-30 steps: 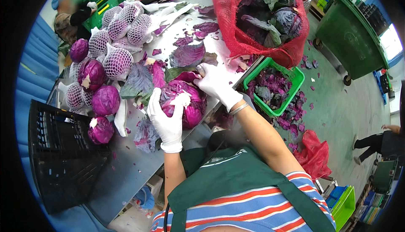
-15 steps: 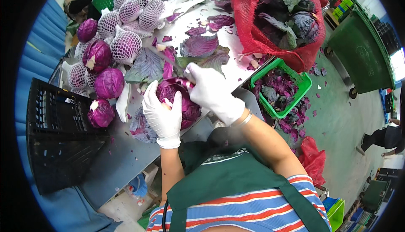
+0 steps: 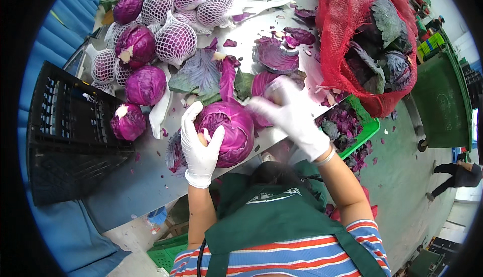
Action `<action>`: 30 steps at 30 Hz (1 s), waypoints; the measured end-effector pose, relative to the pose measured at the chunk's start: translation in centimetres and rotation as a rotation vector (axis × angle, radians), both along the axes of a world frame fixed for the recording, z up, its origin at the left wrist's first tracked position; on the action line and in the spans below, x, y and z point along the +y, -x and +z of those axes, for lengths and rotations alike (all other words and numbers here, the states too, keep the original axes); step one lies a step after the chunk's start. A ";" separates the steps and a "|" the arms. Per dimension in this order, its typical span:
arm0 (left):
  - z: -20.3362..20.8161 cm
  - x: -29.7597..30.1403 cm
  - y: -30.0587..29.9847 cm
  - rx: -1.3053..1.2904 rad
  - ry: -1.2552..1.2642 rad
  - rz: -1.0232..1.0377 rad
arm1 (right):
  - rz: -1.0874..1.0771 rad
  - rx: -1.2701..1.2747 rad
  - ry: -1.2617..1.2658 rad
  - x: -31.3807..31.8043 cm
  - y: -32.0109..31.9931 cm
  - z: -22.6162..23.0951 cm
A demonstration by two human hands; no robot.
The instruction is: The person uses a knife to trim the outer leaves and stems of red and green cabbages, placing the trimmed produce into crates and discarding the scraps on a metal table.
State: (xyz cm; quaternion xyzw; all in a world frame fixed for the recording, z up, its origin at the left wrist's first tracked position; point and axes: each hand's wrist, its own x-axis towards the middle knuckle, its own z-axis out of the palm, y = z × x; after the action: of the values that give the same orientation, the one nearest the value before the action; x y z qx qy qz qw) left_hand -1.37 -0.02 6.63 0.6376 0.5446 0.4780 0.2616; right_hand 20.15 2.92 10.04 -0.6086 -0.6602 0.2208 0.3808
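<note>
My left hand (image 3: 200,148), in a white glove, is closed round the left side of a trimmed red cabbage (image 3: 232,131) at the table's near edge. The cabbage's pale stem end shows between thumb and fingers. To its right is my gloved right hand (image 3: 292,113), smeared by motion; whether it holds anything cannot be made out. A purple outer leaf (image 3: 262,88) is beside its fingers. Beyond the cabbage lie a large grey-green leaf (image 3: 197,74) and a curled purple leaf (image 3: 274,55). Bare red cabbages (image 3: 146,86) stand to the left.
Cabbages in white foam nets (image 3: 176,41) are heaped at the far left. A black crate (image 3: 65,136) stands at the left edge. On the far right sits a red mesh sack (image 3: 334,40) of untrimmed cabbages, with a green basket (image 3: 371,128) of leaf scraps below. A green wheeled bin (image 3: 443,101) stands beyond.
My right hand has moved off the cabbage to the right. More of the cabbage's smooth purple surface shows. A grey blade seen by that hand earlier cannot be made out now. The view has shifted.
</note>
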 end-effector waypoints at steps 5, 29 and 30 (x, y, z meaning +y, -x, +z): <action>0.2 -0.1 -0.3 0.007 -0.048 -0.007 | 0.210 0.000 0.427 0.7 2.0 0.3; -0.8 0.0 0.2 -0.129 -0.016 0.051 | 0.416 -0.410 0.350 4.6 2.2 1.4; -0.6 0.1 0.2 -0.142 0.006 0.045 | 0.361 -0.461 0.342 4.3 1.4 0.4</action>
State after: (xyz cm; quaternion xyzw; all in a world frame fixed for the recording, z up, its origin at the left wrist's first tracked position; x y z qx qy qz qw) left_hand -1.53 0.07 6.02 0.5888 0.5404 0.5261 0.2905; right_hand 18.75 7.18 10.40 -0.5710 -0.7794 0.2487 0.0684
